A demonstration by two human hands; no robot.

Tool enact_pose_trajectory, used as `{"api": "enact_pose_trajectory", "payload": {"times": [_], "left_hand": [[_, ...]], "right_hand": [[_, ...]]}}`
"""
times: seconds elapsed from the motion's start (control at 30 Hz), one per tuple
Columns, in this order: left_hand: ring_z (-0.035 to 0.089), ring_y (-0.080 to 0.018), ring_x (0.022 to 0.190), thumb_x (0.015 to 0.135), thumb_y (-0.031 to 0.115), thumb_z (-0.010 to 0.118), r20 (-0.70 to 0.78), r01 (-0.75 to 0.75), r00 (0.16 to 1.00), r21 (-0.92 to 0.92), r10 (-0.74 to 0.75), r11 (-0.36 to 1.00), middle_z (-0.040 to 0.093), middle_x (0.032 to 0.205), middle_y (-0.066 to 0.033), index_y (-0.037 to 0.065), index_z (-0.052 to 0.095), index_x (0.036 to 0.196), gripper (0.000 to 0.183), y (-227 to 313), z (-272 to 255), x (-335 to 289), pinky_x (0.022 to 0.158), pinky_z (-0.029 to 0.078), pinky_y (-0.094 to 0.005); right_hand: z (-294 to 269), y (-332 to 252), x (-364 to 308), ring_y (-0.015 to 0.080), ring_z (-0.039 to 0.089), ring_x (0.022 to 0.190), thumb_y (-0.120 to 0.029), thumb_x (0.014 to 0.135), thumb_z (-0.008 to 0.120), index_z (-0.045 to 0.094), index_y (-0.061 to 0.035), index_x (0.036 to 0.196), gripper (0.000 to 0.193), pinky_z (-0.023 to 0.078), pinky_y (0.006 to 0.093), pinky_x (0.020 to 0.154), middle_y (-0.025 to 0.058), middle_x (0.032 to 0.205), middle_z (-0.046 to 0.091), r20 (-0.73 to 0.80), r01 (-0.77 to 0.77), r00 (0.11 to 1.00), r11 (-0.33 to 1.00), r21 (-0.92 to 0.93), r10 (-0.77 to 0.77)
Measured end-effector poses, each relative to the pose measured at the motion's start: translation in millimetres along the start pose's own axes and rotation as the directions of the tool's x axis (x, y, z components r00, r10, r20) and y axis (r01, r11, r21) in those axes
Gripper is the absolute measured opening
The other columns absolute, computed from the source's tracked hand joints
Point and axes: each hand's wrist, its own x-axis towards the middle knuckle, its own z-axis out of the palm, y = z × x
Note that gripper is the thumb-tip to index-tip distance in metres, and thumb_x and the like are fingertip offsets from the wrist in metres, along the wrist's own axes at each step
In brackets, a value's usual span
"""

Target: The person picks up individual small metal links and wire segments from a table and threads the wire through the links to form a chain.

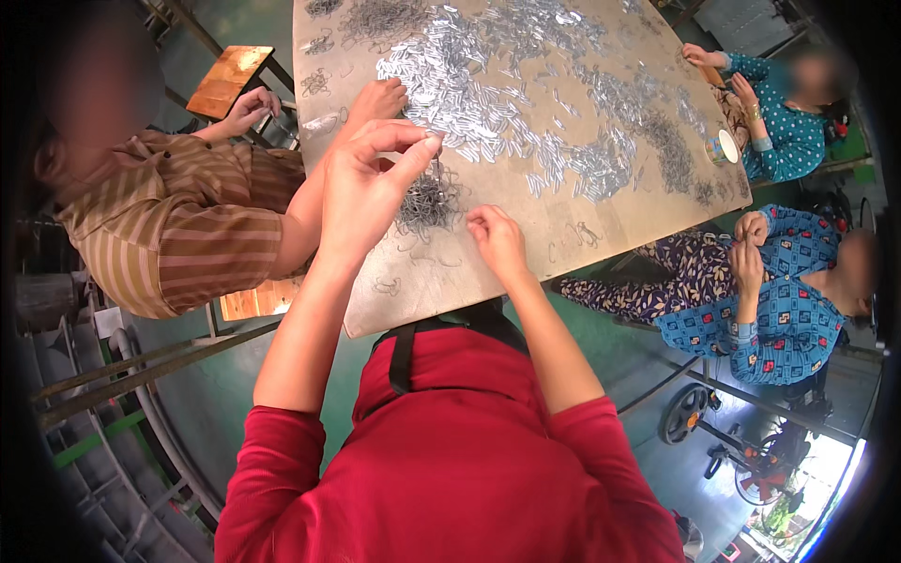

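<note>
My left hand (368,183) is raised over the table's near left part, with thumb and forefinger pinched together. Something thin and small shows at its fingertips, too small to name. Below it lies a tangled pile of dark bent wire pieces (427,208). My right hand (497,239) is low over the table just right of that pile, its fingers curled and closed; what they hold, if anything, is hidden. Beyond both hands spreads a large heap of small silvery elongated pieces (469,113).
The brown table (413,291) has more dark wire piles (383,17) on it. At left, a person in a striped shirt (188,225) reaches onto the table beside my left arm. Two people in blue patterned tops (784,314) sit at right. A cup (722,147) stands at the right edge.
</note>
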Motion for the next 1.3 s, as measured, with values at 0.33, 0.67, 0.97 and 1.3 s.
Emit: {"api": "enact_pose_trajectory", "payload": {"times": [0.33,0.67,0.97,1.3], "left_hand": [[0.054,-0.006,0.07,0.078,0.012,0.067,0.044,-0.111,0.992,-0.122,0.117,0.986,0.061,0.079,-0.0014,0.002,0.068,0.084,0.012,21,4,5,0.058,0.041,-0.02],[0.052,-0.0048,0.066,0.079,0.011,0.065,0.086,-0.022,0.995,-0.205,0.04,0.978,0.062,0.072,-0.0009,-0.001,0.067,0.086,0.014,25,7,4,0.059,0.042,-0.0199],[0.055,-0.0064,0.066,0.079,0.011,0.064,0.142,-0.013,0.989,-0.221,0.046,0.975,0.064,0.073,-0.0028,-0.001,0.067,0.09,0.016,33,22,7,0.06,0.045,-0.0211],[0.06,-0.0142,0.07,0.077,0.011,0.065,0.155,-0.225,0.964,0.053,0.214,0.973,0.065,0.079,-0.0091,0.002,0.068,0.089,0.015,48,40,8,0.065,0.047,-0.026]], "right_hand": [[11,4,21,0.0281,0.056,0.086,-0.008,0.072,0.062,0.057,-0.0078,0.087,0.015,0.045,0.0394,0.072,0.0108,0.087,0.054,0.297,0.197,0.951,0.918,-0.345,-0.092],[-46,-15,14,0.0098,0.051,0.059,-0.009,0.084,0.058,0.056,-0.0033,0.088,0.007,0.04,0.0215,0.051,0.0031,0.07,0.056,0.406,-0.526,0.85,0.512,0.679,0.335],[-117,-134,21,0.0124,0.059,0.068,0.0,0.081,0.06,0.051,-0.0012,0.094,0.016,0.048,0.0213,0.054,0.0066,0.082,0.058,-0.021,-0.041,0.989,0.417,0.908,0.145],[-117,-150,30,0.0122,0.06,0.072,0.004,0.081,0.059,0.048,-0.0003,0.094,0.017,0.051,0.0223,0.062,0.0083,0.085,0.057,-0.427,0.305,0.897,0.543,0.782,0.111]]}}
